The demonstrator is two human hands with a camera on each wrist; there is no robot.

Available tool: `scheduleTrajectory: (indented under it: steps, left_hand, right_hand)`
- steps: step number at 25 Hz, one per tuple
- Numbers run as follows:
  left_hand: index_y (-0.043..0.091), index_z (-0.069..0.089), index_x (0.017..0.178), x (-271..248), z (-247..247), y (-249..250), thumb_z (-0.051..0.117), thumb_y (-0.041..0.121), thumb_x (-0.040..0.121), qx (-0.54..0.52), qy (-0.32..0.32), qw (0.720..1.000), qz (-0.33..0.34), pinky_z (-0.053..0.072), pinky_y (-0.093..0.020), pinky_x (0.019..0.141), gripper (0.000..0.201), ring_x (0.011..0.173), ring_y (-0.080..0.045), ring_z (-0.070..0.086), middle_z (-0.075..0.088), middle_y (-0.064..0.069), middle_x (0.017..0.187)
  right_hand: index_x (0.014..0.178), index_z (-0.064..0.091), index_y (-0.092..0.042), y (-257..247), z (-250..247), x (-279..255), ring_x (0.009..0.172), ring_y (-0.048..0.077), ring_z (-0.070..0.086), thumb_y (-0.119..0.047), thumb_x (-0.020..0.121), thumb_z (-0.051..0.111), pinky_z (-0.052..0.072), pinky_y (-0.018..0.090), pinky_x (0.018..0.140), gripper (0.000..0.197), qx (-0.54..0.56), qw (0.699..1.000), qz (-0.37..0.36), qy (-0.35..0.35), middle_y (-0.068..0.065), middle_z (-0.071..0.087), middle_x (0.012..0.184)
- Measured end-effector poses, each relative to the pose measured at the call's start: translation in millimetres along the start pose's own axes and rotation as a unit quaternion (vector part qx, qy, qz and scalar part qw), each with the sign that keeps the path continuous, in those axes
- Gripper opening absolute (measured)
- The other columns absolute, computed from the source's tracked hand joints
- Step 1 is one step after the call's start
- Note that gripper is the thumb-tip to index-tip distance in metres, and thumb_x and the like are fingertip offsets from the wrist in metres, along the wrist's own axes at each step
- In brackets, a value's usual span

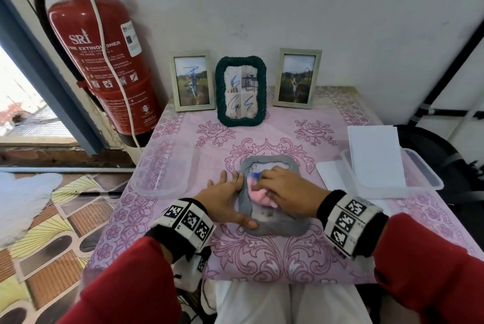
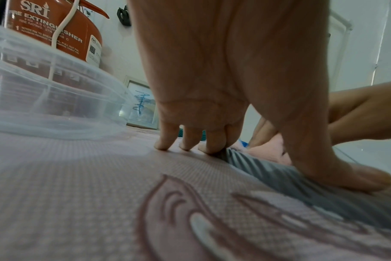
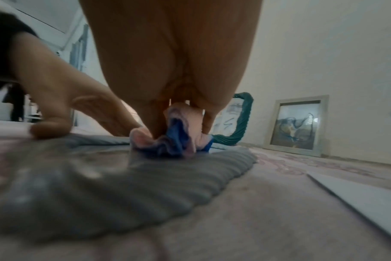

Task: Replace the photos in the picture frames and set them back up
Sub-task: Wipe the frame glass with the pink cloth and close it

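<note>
Both hands work at a grey rope-edged frame [image 1: 277,221] lying flat at the counter's [image 1: 183,166] near middle. Her left hand [image 1: 222,200] lies spread, fingers straight, thumb pressing the frame's near-left edge; the right hand [image 1: 290,192] bunches a pink, blue-stained cloth [image 1: 258,190] against the glass. Three scribbled frames stand by the wall.

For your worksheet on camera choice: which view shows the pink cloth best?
The right wrist view: the pink cloth fills the centre, blue-stained, bunched under the right hand on the grey frame. The head view shows it half hidden by that hand; the left wrist view only a sliver.
</note>
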State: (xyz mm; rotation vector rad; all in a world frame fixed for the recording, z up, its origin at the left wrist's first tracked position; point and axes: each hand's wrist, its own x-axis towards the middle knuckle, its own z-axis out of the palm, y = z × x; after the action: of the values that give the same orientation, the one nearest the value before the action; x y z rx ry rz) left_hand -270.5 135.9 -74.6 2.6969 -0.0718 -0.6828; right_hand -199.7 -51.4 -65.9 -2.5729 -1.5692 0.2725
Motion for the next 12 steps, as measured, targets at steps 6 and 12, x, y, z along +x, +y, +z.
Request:
scheduleTrajectory:
  steps: [6, 12]
  left_hand:
    - [0.012, -0.009, 0.149, 0, 1, 1, 0.07, 0.061, 0.066, 0.0, 0.005, 1.0, 0.001, -0.003, -0.053, 0.116, 0.125, 0.145, -0.03, -0.014, -0.009, -0.008, 0.158]
    - [0.012, -0.01, 0.149, -3, -1, 3, 0.07, 0.061, 0.068, -0.002, 0.001, 1.0, 0.003, -0.005, -0.054, 0.117, 0.123, 0.145, -0.029, -0.014, -0.01, -0.008, 0.158]
  right_hand:
    - [0.114, 0.056, -0.019, -17, 7, -42, 0.103, 0.019, 0.046, -0.017, 0.087, 0.047, 0.037, 0.033, 0.092, 0.029, 0.001, 0.998, -0.057, -0.005, 0.0, 0.054, 0.118]
    - [0.116, 0.056, -0.023, 1, -1, -47, 0.102, 0.017, 0.048, -0.021, 0.088, 0.044, 0.03, 0.025, 0.094, 0.031, -0.019, 1.0, -0.013, 0.014, -0.003, 0.055, 0.113]
